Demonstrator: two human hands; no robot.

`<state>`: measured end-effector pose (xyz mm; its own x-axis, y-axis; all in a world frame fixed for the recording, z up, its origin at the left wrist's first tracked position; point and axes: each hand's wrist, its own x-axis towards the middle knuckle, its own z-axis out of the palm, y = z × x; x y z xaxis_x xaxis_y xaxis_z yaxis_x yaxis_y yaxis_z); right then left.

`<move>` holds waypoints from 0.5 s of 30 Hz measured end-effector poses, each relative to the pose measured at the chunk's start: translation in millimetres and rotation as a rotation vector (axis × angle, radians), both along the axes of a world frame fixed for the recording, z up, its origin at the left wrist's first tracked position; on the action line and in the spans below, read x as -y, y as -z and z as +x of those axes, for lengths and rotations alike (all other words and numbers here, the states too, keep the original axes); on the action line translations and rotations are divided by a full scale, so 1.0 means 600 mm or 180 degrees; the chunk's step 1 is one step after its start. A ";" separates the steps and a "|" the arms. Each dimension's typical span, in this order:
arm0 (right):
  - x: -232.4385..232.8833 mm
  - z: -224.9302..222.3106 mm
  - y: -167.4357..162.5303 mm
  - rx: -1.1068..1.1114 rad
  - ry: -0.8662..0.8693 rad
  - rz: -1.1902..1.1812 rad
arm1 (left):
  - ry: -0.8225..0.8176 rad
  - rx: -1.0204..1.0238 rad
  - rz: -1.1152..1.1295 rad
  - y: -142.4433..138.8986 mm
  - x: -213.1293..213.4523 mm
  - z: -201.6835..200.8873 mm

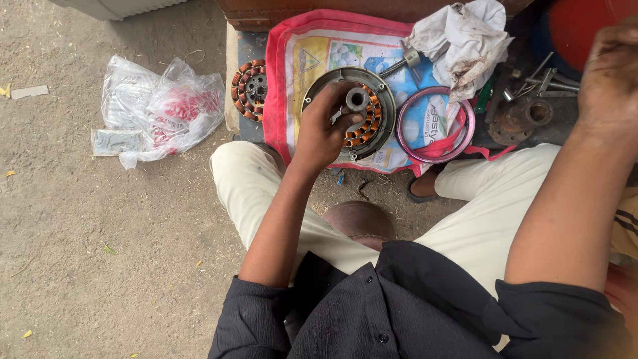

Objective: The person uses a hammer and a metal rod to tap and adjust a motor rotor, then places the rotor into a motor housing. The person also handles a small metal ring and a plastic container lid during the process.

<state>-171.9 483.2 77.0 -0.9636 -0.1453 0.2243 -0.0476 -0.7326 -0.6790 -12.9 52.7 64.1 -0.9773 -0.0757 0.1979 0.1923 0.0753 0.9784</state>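
Nearest the camera, below the dark shirt and the pale trousered knees, the left forearm runs up to the left hand, which rests on the motor housing lying flat on the printed pink-edged cloth just past the knees. Fingers curl around the central steel hub; grip partly closed on it, thumb side hidden, so how tight it is cannot be told. Housing judged heavy and rigid: cast metal shell, copper windings packed inside. Windings are the fragile part, thin enamelled wire; best hold is hub or outer rim, never the coils. Metal may be greasy, so likely slippery. Right hand is raised at the frame's right edge, blurred and partly cut off; whether it holds anything cannot be determined. Just right of the housing lies a loose metal ring, touching the cloth. Left of the cloth sits a second wound stator. Farther back: crumpled stained rag, bolt, rusty flange, tools only partly legible. A plastic bag lies on the ground.
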 end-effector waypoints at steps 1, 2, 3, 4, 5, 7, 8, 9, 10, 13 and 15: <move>-0.003 0.004 0.000 0.0115 0.0028 -0.0059 | -0.0004 -0.0027 -0.0020 0.007 0.000 0.001; -0.001 0.010 0.000 0.0330 0.0118 -0.0172 | -0.0014 -0.0052 -0.0038 0.016 -0.001 0.002; 0.002 0.017 0.000 0.0544 0.0209 -0.0288 | -0.0089 -0.0079 -0.0161 0.024 -0.002 0.004; 0.003 0.026 0.000 0.0754 0.0309 -0.0407 | -0.0158 -0.0110 -0.0286 0.033 -0.003 0.004; 0.004 0.032 0.000 0.0842 0.0365 -0.0385 | -0.0232 -0.0145 -0.0412 0.042 -0.003 0.004; 0.006 0.044 0.003 0.0906 0.0437 -0.0200 | -0.0460 -0.0440 -0.0901 0.060 -0.010 -0.001; 0.006 0.047 0.005 0.0914 0.0461 -0.0119 | -0.0563 -0.0574 -0.1141 0.068 -0.016 -0.001; 0.005 0.050 0.008 0.0922 0.0485 -0.0038 | -0.0511 -0.0390 -0.0995 0.076 -0.021 -0.001; 0.002 0.049 0.010 0.0944 0.0515 -0.0042 | -0.0453 -0.0215 -0.0844 0.082 -0.026 -0.002; -0.008 0.044 0.015 0.1045 0.0567 -0.0090 | -0.0546 -0.0170 -0.0859 0.096 -0.035 0.004; -0.015 0.038 0.015 0.1113 0.0571 -0.0142 | -0.0607 -0.0216 -0.0728 0.099 -0.039 0.006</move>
